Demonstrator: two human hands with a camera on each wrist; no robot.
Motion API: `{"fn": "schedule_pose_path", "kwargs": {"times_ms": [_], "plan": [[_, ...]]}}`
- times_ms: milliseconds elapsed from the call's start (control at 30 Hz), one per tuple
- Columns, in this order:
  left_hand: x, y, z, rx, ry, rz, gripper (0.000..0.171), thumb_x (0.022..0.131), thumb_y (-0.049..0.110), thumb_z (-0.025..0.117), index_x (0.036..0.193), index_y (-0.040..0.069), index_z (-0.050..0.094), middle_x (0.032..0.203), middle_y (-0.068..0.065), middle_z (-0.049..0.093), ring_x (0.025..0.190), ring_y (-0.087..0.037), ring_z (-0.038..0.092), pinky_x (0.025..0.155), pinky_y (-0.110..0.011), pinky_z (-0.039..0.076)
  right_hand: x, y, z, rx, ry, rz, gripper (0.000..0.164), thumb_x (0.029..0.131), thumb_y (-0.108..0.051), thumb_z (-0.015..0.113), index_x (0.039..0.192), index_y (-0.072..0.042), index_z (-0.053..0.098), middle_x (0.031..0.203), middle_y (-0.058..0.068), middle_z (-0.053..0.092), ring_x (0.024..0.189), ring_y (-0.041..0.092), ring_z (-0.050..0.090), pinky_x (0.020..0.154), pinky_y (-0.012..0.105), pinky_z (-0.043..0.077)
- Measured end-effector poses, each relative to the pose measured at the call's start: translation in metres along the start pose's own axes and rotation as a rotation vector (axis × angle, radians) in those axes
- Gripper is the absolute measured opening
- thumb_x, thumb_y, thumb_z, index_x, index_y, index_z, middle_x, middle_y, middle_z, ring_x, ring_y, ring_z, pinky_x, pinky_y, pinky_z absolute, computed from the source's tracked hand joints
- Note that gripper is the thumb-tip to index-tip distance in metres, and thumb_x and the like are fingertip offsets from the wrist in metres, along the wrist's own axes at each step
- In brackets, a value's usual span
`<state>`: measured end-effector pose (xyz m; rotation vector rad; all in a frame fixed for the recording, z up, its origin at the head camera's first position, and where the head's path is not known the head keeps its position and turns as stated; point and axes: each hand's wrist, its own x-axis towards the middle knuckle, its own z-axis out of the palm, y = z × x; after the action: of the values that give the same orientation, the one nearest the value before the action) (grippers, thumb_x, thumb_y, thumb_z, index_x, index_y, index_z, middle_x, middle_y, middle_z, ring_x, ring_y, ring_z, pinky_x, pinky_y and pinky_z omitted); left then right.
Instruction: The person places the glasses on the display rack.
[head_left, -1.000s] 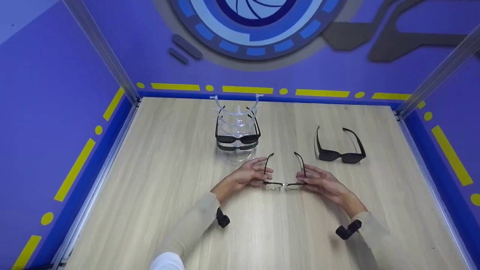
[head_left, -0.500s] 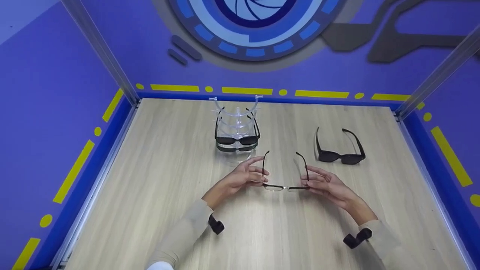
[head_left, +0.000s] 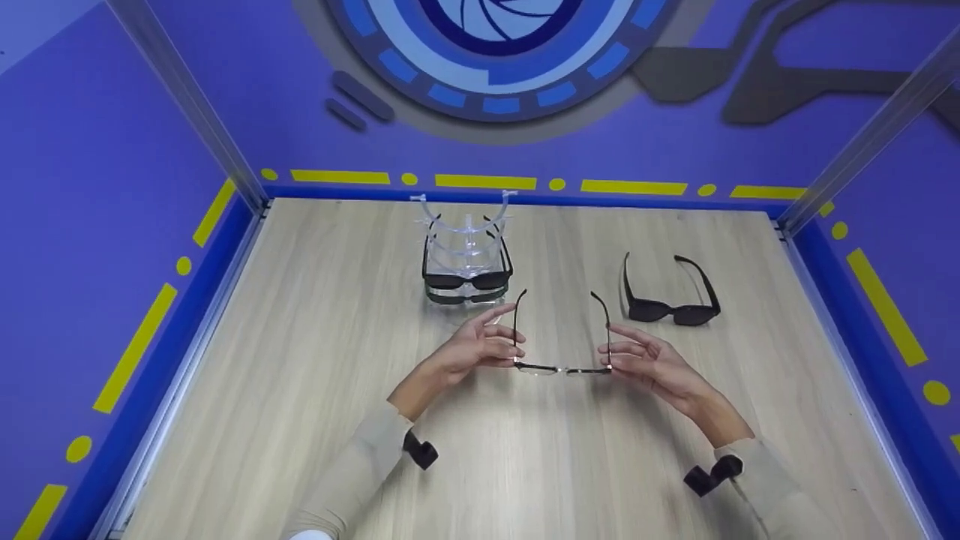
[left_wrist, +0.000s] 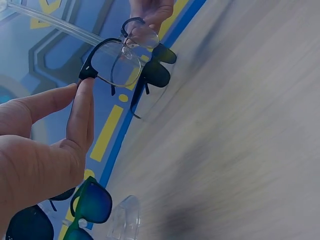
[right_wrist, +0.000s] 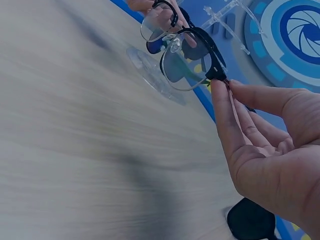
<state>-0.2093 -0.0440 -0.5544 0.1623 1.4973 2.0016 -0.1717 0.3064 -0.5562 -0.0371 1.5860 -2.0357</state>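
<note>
Both hands hold a pair of eyeglasses (head_left: pixel 537 369) with clear lenses and black upper rims, its temples pointing away from me. My left hand (head_left: pixel 472 347) pinches one temple by the hinge, and the left wrist view shows thumb and fingers at the black corner (left_wrist: pixel 89 71). On the other side, my right hand (head_left: pixel 656 367) pinches the opposite temple near its hinge. Beyond the left hand stands a clear plastic display stand (head_left: pixel 469 229). It carries black sunglasses (head_left: pixel 469 282), with a green-framed pair (left_wrist: pixel 97 200) below them. The stand's upper arms bear no glasses.
Another pair of black sunglasses (head_left: pixel 671 313) lies unfolded on the wooden table (head_left: pixel 525 465), beyond the right hand. Blue-purple panels (head_left: pixel 97 187) with yellow marks wall the table at the back and sides. A metal post (head_left: pixel 191 105) rises at the back left corner.
The eyeglasses have risen a little, and their temple tips stand farther apart. Both hands keep their hold. The whole head view has shifted slightly.
</note>
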Motion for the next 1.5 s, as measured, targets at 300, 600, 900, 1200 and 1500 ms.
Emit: {"fn": "schedule_pose_path", "kwargs": {"times_ms": [300,600,900,1200,1500], "plan": [[-0.012,0.011,0.001,0.019,-0.003,0.018,0.082,0.09,-0.01,0.067,0.16,0.013,0.031,0.113,-0.007,0.068,0.094,-0.016,0.074,0.081,-0.028,0.064,-0.003,-0.01,0.012,0.002,0.014,-0.063,0.056,0.099,0.006,0.057,0.149,-0.016,0.044,0.119,-0.001,0.073,0.11,0.012,0.072,0.098,0.029,0.059],[-0.023,0.018,0.003,0.021,-0.005,0.067,0.081,0.09,-0.008,0.068,0.16,0.015,0.033,0.115,-0.006,0.068,0.095,-0.015,0.074,0.081,-0.027,0.064,-0.006,-0.018,0.023,0.061,-0.013,-0.1,0.059,0.098,0.009,0.057,0.15,-0.012,0.041,0.116,0.0,0.074,0.106,0.012,0.073,0.093,0.027,0.06],[-0.031,0.026,0.001,0.02,-0.006,0.096,0.083,0.09,-0.007,0.068,0.161,0.011,0.029,0.114,-0.006,0.069,0.095,-0.016,0.074,0.083,-0.03,0.064,-0.005,-0.024,0.031,0.076,-0.022,-0.119,0.055,0.097,0.01,0.058,0.144,-0.016,0.047,0.115,0.001,0.075,0.104,0.012,0.074,0.091,0.026,0.061],[-0.037,0.034,-0.005,0.029,0.016,0.114,0.081,0.091,-0.005,0.069,0.16,0.014,0.031,0.118,-0.007,0.069,0.097,-0.016,0.074,0.085,-0.031,0.064,0.003,-0.025,0.039,0.124,-0.029,-0.14,0.055,0.098,0.011,0.056,0.144,-0.015,0.046,0.114,0.001,0.075,0.104,0.014,0.074,0.092,0.027,0.061],[-0.044,0.042,-0.013,0.035,0.043,0.147,0.082,0.091,-0.005,0.07,0.161,0.014,0.03,0.129,-0.02,0.065,0.1,-0.017,0.074,0.086,-0.032,0.063,0.016,-0.031,0.05,0.146,-0.015,-0.147,0.062,0.097,0.009,0.058,0.153,-0.006,0.035,0.115,0.001,0.075,0.103,0.014,0.074,0.092,0.028,0.061]]}}
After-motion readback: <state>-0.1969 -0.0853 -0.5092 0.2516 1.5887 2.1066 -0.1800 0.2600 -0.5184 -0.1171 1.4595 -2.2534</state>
